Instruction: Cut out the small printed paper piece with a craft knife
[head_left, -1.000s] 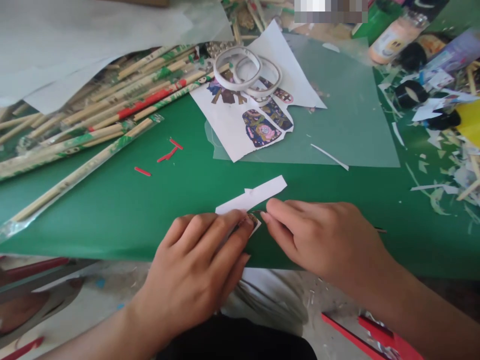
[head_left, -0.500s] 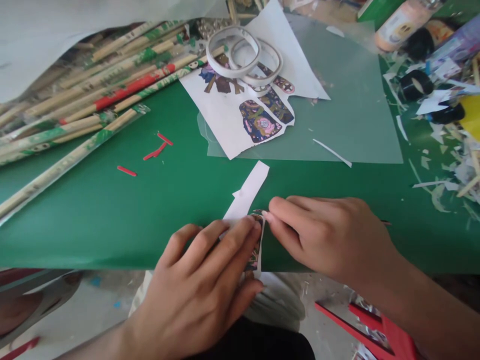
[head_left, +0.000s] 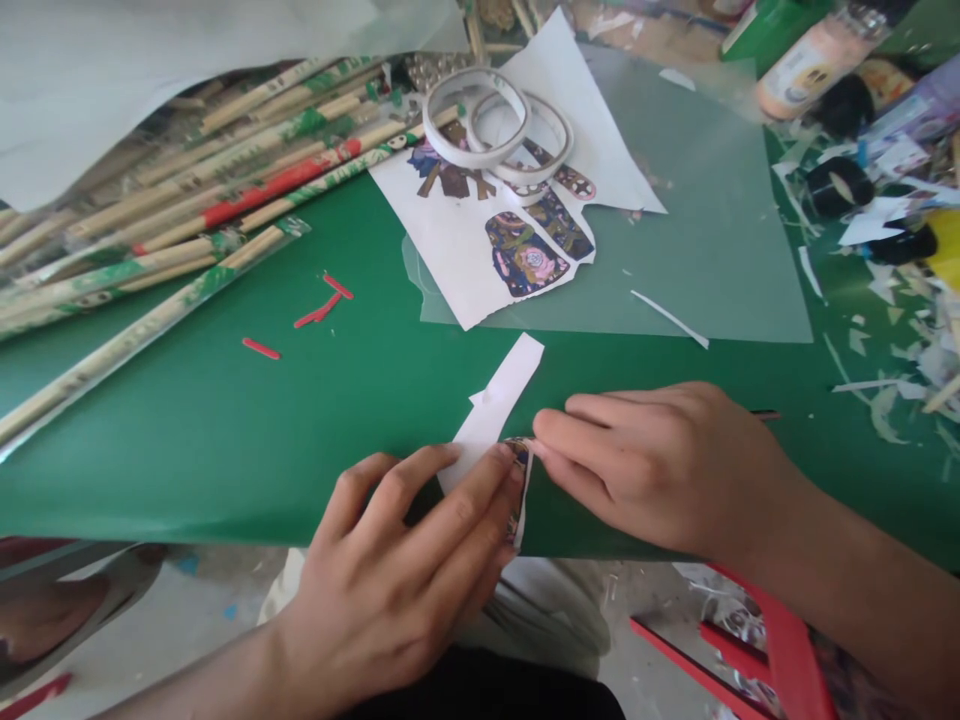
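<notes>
Right of the sheet (head_left: 442,250), a bottle (head_left: 799,78) holds something peach-coloured; left, chopsticks (head_left: 112,360) lie in clear sleeves (head_left: 298,228). Nearside lies the cutout (head_left: 523,462): dark, patterned, white-edged, rounded end and long axis towards the sheet. The left hand (head_left: 420,560) covers it, fingers slightly spread, grip hidden; the right hand (head_left: 660,470) pinches its edge.

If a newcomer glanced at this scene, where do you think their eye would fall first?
Probably on the hands at the near edge of the green table: the left hand lies over a patterned cutout, with the right hand pinched at its upper corner. Next, perhaps, on the two overlapping white rings on the printed sheet beyond, and the sticks heaped at upper left.
</notes>
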